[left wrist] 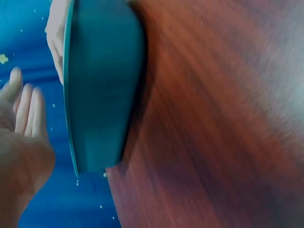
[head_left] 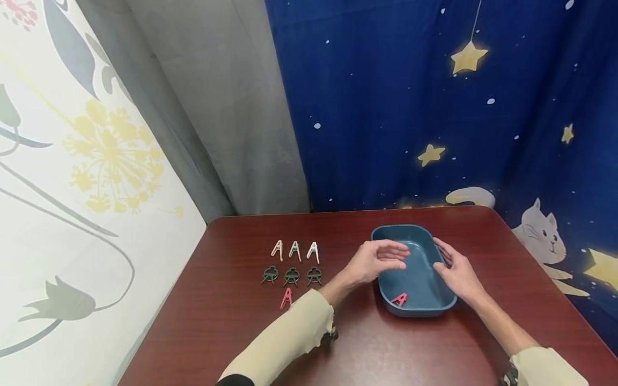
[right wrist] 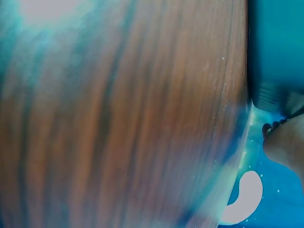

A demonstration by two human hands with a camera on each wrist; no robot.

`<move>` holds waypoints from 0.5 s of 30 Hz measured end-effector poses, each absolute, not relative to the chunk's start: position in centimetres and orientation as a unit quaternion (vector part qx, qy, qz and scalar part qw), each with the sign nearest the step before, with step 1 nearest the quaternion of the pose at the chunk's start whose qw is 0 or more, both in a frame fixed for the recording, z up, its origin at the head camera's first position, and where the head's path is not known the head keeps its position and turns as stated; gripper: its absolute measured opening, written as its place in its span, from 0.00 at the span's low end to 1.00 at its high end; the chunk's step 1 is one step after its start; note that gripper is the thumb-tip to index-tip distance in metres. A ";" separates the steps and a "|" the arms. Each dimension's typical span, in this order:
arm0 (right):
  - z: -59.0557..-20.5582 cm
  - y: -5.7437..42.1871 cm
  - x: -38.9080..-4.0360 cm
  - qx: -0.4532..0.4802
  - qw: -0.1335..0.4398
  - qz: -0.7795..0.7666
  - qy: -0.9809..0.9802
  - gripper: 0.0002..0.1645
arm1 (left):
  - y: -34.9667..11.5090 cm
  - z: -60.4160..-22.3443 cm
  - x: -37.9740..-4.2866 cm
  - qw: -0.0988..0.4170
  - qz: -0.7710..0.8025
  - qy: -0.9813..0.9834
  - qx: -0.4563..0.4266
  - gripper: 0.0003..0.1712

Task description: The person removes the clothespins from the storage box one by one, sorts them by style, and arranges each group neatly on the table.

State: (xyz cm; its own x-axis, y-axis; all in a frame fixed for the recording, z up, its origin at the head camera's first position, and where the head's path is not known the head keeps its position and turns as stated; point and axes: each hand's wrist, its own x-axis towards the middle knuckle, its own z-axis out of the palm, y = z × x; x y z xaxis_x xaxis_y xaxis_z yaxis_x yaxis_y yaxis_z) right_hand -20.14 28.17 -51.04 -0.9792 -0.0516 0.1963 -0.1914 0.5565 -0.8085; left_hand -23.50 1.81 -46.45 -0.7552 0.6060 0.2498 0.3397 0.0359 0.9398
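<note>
A blue-grey plastic basin (head_left: 407, 228) stands on the right part of the table, with a pink clothespin (head_left: 399, 299) lying inside at its near left corner. My right hand (head_left: 458, 273) grips the basin's right rim, thumb over the inner side and fingers along the outside. Above the basin's left side, my left hand (head_left: 374, 261) hovers with fingers extended, holding nothing. The left wrist view shows that left hand (left wrist: 23, 137) apart from the basin's wall (left wrist: 102, 90). In the right wrist view, the right hand (right wrist: 287, 140) is dark and partly cut off beside the basin.
Left of the basin lie three white clothespins (head_left: 295, 251) in a row, then three round green clips (head_left: 292, 275). Nearer, a pink clothespin (head_left: 287, 297) lies by the left sleeve (head_left: 294, 335). The red-brown table (head_left: 232, 321) ends at curtains behind.
</note>
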 end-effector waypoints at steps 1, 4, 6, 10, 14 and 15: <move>-51.0 28.2 -20.1 0.069 0.075 0.467 -0.878 0.40 | 2.0 -46.5 -23.8 0.136 0.599 0.707 0.349 0.23; -51.0 28.2 -20.1 0.065 0.075 0.468 -0.878 0.40 | 2.5 -46.6 -24.6 0.211 0.569 0.694 0.387 0.23; -50.9 28.1 -20.0 0.063 0.072 0.468 -0.878 0.40 | 2.8 -46.6 -25.1 0.256 0.548 0.689 0.399 0.22; -50.8 28.0 -20.0 0.062 0.064 0.470 -0.878 0.40 | 3.5 -46.5 -25.8 0.315 0.500 0.698 0.405 0.21; -50.8 28.0 -20.1 0.063 0.059 0.471 -0.878 0.40 | 4.1 -46.1 -26.2 0.359 0.462 0.706 0.399 0.19; -50.8 28.0 -20.1 0.063 0.059 0.471 -0.878 0.40 | 4.3 -46.0 -26.2 0.370 0.449 0.710 0.396 0.19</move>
